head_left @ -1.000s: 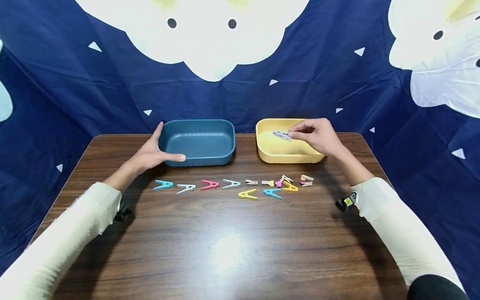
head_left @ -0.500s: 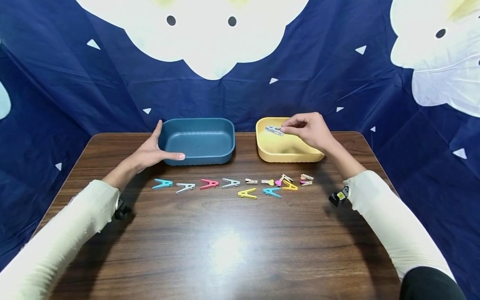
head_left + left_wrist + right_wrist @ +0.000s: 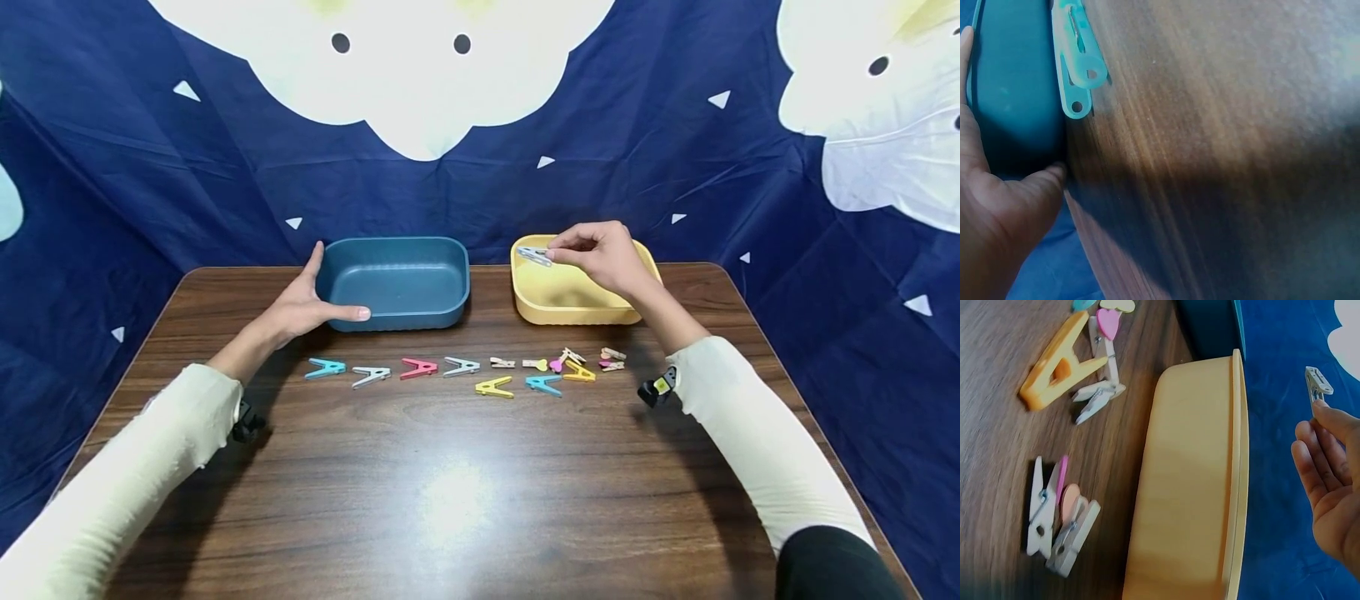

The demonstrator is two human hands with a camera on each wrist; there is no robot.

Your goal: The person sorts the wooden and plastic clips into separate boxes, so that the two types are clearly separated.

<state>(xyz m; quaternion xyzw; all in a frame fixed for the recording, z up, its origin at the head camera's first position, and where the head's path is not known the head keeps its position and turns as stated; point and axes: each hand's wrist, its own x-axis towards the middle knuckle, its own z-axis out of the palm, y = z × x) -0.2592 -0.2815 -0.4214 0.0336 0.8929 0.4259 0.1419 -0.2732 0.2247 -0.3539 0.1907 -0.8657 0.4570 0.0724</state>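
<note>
Above the left part of the yellow bin (image 3: 577, 316), my right hand (image 3: 603, 258) pinches a pale grey-blue clothespin (image 3: 534, 256) between thumb and fingertips. The right wrist view shows this clothespin (image 3: 1318, 382) sticking up from the fingertips, beyond the bin's rim. My left hand (image 3: 295, 310) spans the left end of the dark teal bin (image 3: 412, 322), thumb straight along its front wall and the other fingers stretched along its left side. In the left wrist view, a turquoise clothespin (image 3: 1079, 56) lies on the table near the thumb.
Across the table in front of the bins lie several clothespins: a red one (image 3: 418, 368), a yellow one (image 3: 495, 387), a blue one (image 3: 543, 384), an orange one (image 3: 580, 372) and small wooden ones with colored hearts (image 3: 1072, 531). A blue cloth with white clouds (image 3: 420, 200) hangs behind.
My right hand has moved left over the yellow bin, carrying the pale clothespin toward the bin's left end. The left hand stays at the teal bin.
</note>
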